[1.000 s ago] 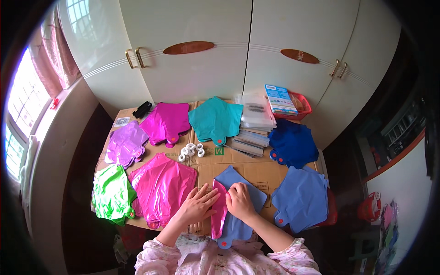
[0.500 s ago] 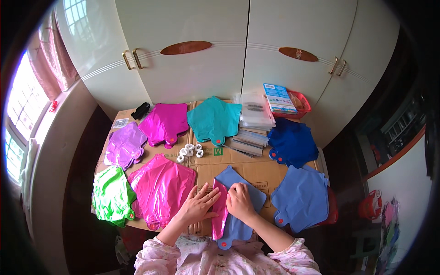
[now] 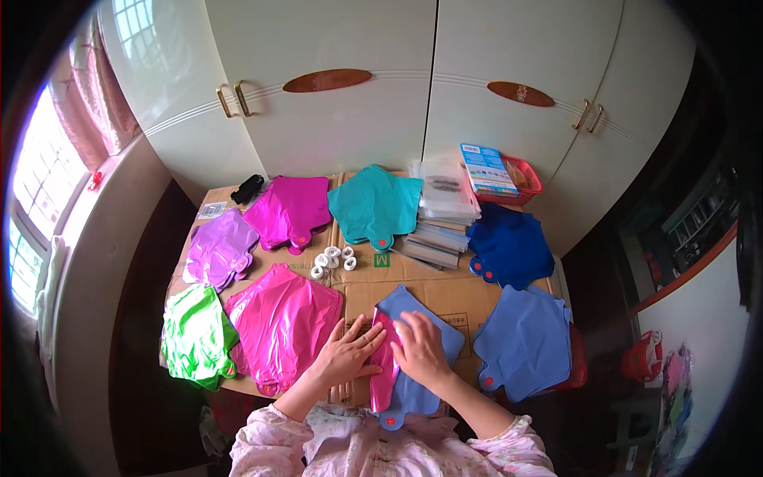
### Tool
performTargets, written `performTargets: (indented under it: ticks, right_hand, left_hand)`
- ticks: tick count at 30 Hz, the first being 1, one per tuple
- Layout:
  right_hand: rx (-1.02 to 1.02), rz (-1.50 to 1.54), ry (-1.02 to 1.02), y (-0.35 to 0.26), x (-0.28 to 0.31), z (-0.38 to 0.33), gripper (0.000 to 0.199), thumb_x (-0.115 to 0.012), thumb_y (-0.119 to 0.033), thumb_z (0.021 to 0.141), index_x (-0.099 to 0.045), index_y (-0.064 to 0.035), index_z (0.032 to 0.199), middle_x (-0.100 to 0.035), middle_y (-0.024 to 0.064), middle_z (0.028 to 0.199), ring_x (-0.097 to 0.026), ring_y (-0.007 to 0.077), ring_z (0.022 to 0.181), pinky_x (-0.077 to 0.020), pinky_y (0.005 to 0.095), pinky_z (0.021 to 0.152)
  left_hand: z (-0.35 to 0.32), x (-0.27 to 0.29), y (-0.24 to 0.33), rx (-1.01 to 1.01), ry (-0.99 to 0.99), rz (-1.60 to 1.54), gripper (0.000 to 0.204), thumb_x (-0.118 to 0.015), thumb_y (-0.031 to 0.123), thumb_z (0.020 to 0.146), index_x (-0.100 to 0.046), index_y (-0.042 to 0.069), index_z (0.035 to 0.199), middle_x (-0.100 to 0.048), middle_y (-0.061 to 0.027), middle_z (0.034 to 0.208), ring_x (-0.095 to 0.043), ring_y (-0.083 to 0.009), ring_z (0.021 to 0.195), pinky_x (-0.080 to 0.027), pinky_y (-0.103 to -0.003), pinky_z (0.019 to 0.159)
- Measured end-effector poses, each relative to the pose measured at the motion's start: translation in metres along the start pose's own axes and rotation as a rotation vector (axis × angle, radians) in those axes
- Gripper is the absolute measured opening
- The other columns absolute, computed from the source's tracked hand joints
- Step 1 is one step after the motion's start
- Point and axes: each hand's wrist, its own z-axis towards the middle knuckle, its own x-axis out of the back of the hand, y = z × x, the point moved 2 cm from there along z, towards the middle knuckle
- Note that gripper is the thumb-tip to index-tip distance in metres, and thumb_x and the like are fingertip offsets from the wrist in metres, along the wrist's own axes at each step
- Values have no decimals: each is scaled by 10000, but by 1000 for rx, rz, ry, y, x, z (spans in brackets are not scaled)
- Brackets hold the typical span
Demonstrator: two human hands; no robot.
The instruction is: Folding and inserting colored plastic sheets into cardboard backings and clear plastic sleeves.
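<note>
In front of me a hot-pink foil balloon, folded into a narrow strip (image 3: pixel 381 392), lies over a flat blue foil balloon (image 3: pixel 415 391) with a red dot on its tab. My left hand (image 3: pixel 346 350) rests on the strip's left side, its fingers stretched out flat. Over the strip's right edge is my right hand (image 3: pixel 421 350), fingers loosely bent and apart, with nothing visible in them. Left of my hands lies a stack of flat pink foil balloons (image 3: pixel 284 318). To the right sits a stack of light-blue ones (image 3: pixel 526 338).
Cardboard (image 3: pixel 366 280) covers the table. Further stacks are green (image 3: pixel 195 334), lilac (image 3: pixel 218 248), magenta (image 3: pixel 290 208), teal (image 3: pixel 373 203) and dark blue (image 3: pixel 513 246). Small white rolls (image 3: pixel 332 253) lie mid-table. Clear plastic sleeves (image 3: pixel 445 195) and a red basket (image 3: pixel 534 187) stand at the back before white cabinets.
My right hand has loosened from a closed shape, its fingers lifting a little and opening. My left hand stays flat on the strip. The view has shifted slightly.
</note>
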Motion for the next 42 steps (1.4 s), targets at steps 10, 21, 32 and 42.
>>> performTargets:
  ticks: [10,21,32,42]
  right_hand:
    - [57,-67,-265,-1,1,-20,513,-711,-330,773,-565,-32,1164,-563,92,1166,-512,223,1124,-397,391,982]
    - [45,-100,-322,-1,3,-25,561,-654,-413,823,-542,-51,1236,-535,75,1250,-485,213,1186,-346,432,1042]
    - [107,-74,-316,31,-16,-2,585,-627,-433,842,-519,-54,1275,-508,78,1296,-470,234,1225,-335,468,1054]
    - [83,-84,-342,35,-20,-5,600,-633,-441,835,-518,-52,1277,-511,84,1294,-473,231,1223,-306,470,1075]
  left_hand:
    - [6,10,-3,8,16,-19,854,-553,648,786,-356,145,1447,-388,-28,1476,-282,-282,1399,-214,-537,1111]
    - [28,6,-27,34,9,53,762,-513,577,855,-354,128,1448,-368,-25,1491,-232,-268,1426,-164,-539,1134]
    - [51,6,-50,64,136,190,682,-504,554,864,-452,125,1392,-425,-8,1449,-251,-252,1420,-157,-538,1139]
    - [29,27,-23,-249,85,331,915,-601,658,708,-434,68,1388,-310,-71,1506,-217,-290,1420,-205,-542,1121]
